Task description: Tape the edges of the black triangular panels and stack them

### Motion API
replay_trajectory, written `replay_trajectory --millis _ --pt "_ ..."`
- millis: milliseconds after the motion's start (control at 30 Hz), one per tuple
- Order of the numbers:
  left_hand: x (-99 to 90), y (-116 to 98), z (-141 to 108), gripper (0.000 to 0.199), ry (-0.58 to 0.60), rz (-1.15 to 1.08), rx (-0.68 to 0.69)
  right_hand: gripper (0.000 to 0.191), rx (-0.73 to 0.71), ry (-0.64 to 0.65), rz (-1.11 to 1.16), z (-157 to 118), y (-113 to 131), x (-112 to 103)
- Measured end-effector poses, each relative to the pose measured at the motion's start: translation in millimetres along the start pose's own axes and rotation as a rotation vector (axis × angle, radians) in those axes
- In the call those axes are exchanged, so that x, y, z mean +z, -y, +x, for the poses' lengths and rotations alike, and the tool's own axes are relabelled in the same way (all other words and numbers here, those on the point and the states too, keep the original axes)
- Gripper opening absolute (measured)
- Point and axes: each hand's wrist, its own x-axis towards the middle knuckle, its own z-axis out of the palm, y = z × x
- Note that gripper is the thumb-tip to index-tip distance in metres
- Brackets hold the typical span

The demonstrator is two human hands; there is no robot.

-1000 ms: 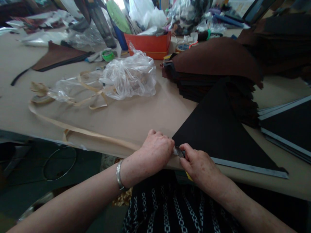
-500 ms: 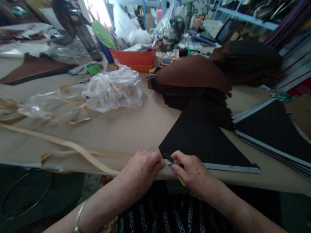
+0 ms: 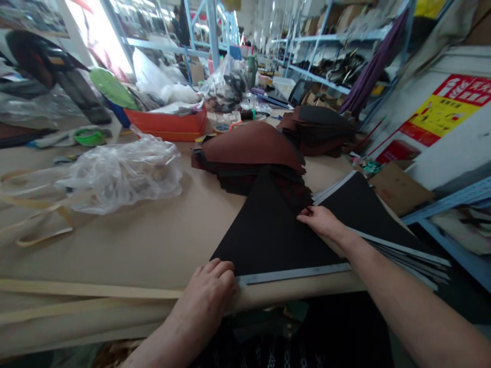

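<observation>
A black triangular fabric panel (image 3: pixel 268 230) lies on the table with a grey strip (image 3: pixel 299 273) along its near edge. My left hand (image 3: pixel 215 286) is closed at the panel's near left corner, its fingers curled over that corner and the end of the strip; the thumb is hidden. Farther out, my right hand (image 3: pixel 320 220) reaches to the panel's right edge with thumb and fingers pinched together. A small dark bit shows between these fingers, too small to name. The panel's far tip meets a stack of brown and black pieces (image 3: pixel 249 148).
More black panels with grey edging (image 3: pixel 368 204) are stacked at the right. A clear plastic bag (image 3: pixel 126 174) and tan straps (image 3: pixel 88 290) lie on the left. An orange-red box (image 3: pixel 164 125) stands farther back, near another brown stack (image 3: pixel 318 128).
My right hand has left the panel's left corner, where it held a small blade-like tool, and moved to its right edge. My left hand stays at the corner. The view has tilted up and right.
</observation>
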Motion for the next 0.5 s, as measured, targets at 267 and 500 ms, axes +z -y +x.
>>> replay_trajectory --millis 267,500 --pt "6.3 5 7 0.022 -0.100 0.030 -0.047 0.007 0.017 0.125 0.095 -10 -23 3" --pt "0.3 3 53 0.020 -0.182 0.047 0.013 0.029 0.141 0.086 0.380 -110 -60 9"
